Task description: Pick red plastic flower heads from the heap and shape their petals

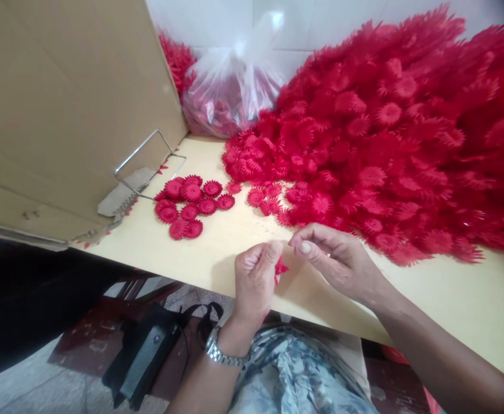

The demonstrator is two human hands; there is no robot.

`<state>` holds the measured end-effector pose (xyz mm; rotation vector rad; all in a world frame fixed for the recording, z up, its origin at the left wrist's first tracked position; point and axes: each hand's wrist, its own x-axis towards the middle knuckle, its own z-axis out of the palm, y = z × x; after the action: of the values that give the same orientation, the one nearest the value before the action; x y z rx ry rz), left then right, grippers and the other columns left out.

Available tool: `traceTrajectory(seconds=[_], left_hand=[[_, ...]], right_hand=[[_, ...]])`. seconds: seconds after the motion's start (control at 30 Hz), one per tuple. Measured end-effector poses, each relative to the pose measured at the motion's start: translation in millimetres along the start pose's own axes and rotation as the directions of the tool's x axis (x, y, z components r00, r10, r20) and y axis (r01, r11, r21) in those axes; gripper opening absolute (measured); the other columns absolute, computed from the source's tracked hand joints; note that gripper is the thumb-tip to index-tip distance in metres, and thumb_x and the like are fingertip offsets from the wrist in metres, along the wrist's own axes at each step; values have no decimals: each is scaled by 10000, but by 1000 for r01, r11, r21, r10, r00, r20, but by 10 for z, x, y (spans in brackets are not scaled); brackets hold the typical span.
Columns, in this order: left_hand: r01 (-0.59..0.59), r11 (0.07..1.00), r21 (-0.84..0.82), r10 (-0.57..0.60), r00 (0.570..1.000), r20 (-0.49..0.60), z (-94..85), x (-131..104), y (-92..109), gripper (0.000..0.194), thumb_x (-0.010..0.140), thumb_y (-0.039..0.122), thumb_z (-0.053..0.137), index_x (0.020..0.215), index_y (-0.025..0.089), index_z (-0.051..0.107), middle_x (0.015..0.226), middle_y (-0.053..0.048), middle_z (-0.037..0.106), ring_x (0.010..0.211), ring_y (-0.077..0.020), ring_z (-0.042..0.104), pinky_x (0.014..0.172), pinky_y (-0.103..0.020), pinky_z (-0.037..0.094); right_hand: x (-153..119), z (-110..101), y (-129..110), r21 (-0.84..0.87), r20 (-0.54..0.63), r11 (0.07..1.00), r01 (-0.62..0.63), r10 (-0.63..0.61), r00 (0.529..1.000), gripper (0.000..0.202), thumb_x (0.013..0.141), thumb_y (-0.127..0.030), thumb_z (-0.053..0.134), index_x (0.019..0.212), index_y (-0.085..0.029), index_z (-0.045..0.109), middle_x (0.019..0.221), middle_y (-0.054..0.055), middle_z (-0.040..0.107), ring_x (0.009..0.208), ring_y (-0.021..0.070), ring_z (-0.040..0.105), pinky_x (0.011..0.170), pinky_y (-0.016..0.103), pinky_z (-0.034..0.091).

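My left hand [255, 282], with a metal watch on its wrist, is closed around a red flower-shaped piece [281, 268]; only part of its pointed edge shows beside the fingers. Just to the right, my right hand [338, 261] is held with thumb and index fingertip pinched close together, apart from the left hand. Whether a small thing sits in that pinch is hidden. Beyond my left hand lies a small group of round red flower pieces [190, 211] with toothed rims. A few loose red flower pieces [264, 198] lie between that group and the large heap.
A tall heap of red flower pieces [390, 138] covers the back and right of the pale table [217, 253]. A tied clear plastic bag [235, 92] stands at the wall. At left are a cardboard box [62, 103] and a bent wire frame [137, 152]. A black bag [142, 356] lies below.
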<state>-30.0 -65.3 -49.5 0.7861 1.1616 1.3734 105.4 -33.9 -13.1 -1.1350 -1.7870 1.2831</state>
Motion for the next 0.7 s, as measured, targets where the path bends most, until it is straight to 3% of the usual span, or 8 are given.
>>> traceTrajectory(seconds=[0.17,0.3,0.43,0.53,0.6,0.63,0.7], left_hand=[[-1,999,52,-3,997,71,4,-19,12,437,831,473,535,536,168,435,478,58,375,424,-50,298,398,-198,233],[-3,1000,27,-2,987,160,-28,-35,35,396,866,475,475,608,174,480,508,50,426,436,-59,364,403,-192,271],[-31,999,44,23,985,171,-58,-52,50,337,857,411,524,618,176,486,527,47,449,461,-64,413,439,-194,314],[-10,1000,12,9,995,100,-69,-61,55,322,840,384,558,604,177,485,514,48,455,450,-65,413,438,-195,316],[-10,1000,-12,11,996,87,-72,-61,63,321,835,364,569,590,173,490,500,42,473,461,-70,429,460,-198,335],[-6,1000,-23,9,995,101,-70,-59,69,305,836,354,568,601,170,508,504,35,492,473,-75,446,478,-201,352],[23,999,-45,-16,989,149,-65,-51,82,251,839,334,565,655,163,558,529,20,539,496,-86,486,511,-212,387]], right_hand=[[46,28,-35,55,107,998,-17,11,994,197,792,-339,642,716,-175,563,638,-24,595,597,96,545,550,205,402],[47,20,-34,37,125,999,16,-20,992,197,856,-310,550,721,-167,561,640,-9,590,596,105,550,565,220,418],[31,11,-30,-65,-19,996,57,-58,998,248,879,-311,489,673,-177,524,575,-25,489,534,98,464,506,224,364],[77,-82,5,-223,-285,974,32,-97,953,253,884,-319,468,660,-203,465,540,-40,382,483,95,372,453,230,298],[140,-190,50,-470,-400,882,0,-213,891,260,887,-298,445,641,-213,445,543,-23,376,488,112,360,461,252,291],[174,-246,76,-612,-387,791,-18,-280,878,258,885,-272,432,635,-212,460,557,-3,410,510,128,385,483,269,308],[225,-338,123,-825,-270,564,-27,-352,896,241,872,-210,408,671,-196,541,642,60,524,607,177,473,561,310,363]])
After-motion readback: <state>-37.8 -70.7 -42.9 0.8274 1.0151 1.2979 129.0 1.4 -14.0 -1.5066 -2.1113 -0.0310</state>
